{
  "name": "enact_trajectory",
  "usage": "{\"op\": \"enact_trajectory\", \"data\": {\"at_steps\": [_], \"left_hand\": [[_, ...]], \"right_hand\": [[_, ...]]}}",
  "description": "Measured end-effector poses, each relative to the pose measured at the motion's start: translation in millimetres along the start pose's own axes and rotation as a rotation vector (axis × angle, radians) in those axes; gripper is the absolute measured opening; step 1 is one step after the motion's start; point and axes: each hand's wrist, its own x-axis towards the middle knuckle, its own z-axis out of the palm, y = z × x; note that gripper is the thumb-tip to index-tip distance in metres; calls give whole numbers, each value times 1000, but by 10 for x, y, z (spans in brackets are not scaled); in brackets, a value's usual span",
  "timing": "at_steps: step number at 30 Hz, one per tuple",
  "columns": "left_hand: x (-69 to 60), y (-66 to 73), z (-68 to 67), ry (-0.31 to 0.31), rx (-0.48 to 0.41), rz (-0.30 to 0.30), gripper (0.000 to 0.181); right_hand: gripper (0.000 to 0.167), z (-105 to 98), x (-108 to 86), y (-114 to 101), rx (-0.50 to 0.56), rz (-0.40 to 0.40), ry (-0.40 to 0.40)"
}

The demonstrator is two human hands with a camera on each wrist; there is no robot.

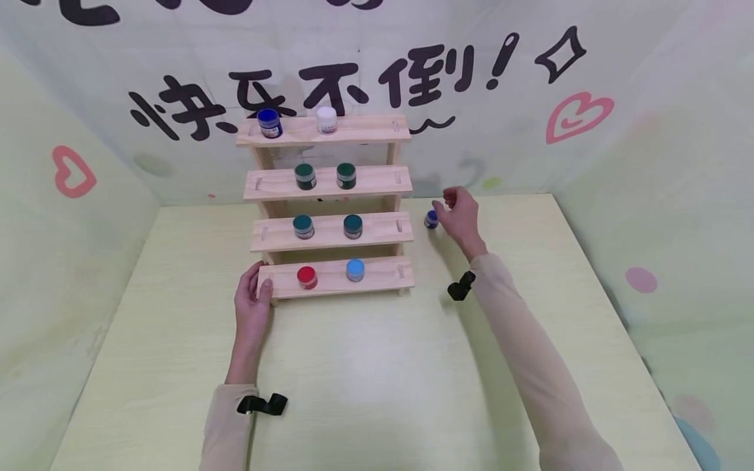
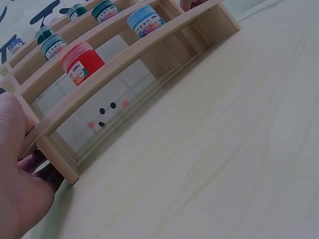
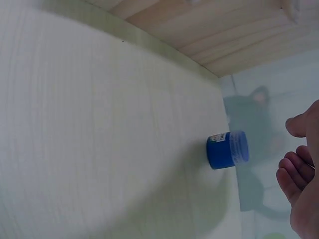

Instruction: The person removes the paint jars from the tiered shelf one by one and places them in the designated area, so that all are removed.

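Bench [image 1: 365,373]: pale wood top, nearest stretch at 6 o'clock (clock centred on the rack [image 1: 326,226], wall side is 12).
Left hand [image 1: 251,301]: about 7:30, gripping the rack's front corner, thumb on top, fingers wrapped round the end. Looks like a steadying hold to me, so the thing doesn't slide.
Bottom shelf [image 1: 385,278]: red jar [image 1: 307,277] and light-blue jar [image 1: 355,270], spaced apart, labels facing front, probably so you can read them.
Second shelf [image 1: 379,229]: left teal jar [image 1: 303,226] and right teal jar [image 1: 353,226], lids up. I reckon the stepped tiers keep them visible over the front pair.
Third shelf [image 1: 383,180]: left green jar [image 1: 305,176], right green jar [image 1: 346,176], same deal.
Top shelf [image 1: 371,131]: dark-blue jar [image 1: 269,124] around 11, white jar [image 1: 326,120] at 12.
Loose blue jar [image 1: 431,219]: upright on the bench at 3 o'clock, beside the rack, near the back edge.
Right hand [image 1: 461,219]: also 3, just past that jar, fingers loosely bent, holding nothing; the right wrist view shows a gap. Thumb's apart, I'd guess to leave room for a jar.
Backdrop [image 1: 512,157]: behind everything, 12 o'clock, black lettering and hearts.
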Motion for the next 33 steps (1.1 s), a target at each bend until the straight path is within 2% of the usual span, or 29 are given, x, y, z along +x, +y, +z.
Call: {"op": "enact_trajectory", "data": {"at_steps": [10,18,25,33], "left_hand": [[-9,3,22,11,-24,-17,48],[-13,14,28,14,-38,-12,48],[-23,7,35,15,-63,-12,48],[-19,5,34,19,-65,-17,48]], "right_hand": [[38,-289,169,-321,59,-78,63],[37,-438,302,-530,6,-110,92],[36,-498,386,-751,-1,-160,100],[34,-461,459,-1037,4,-200,106]]}}
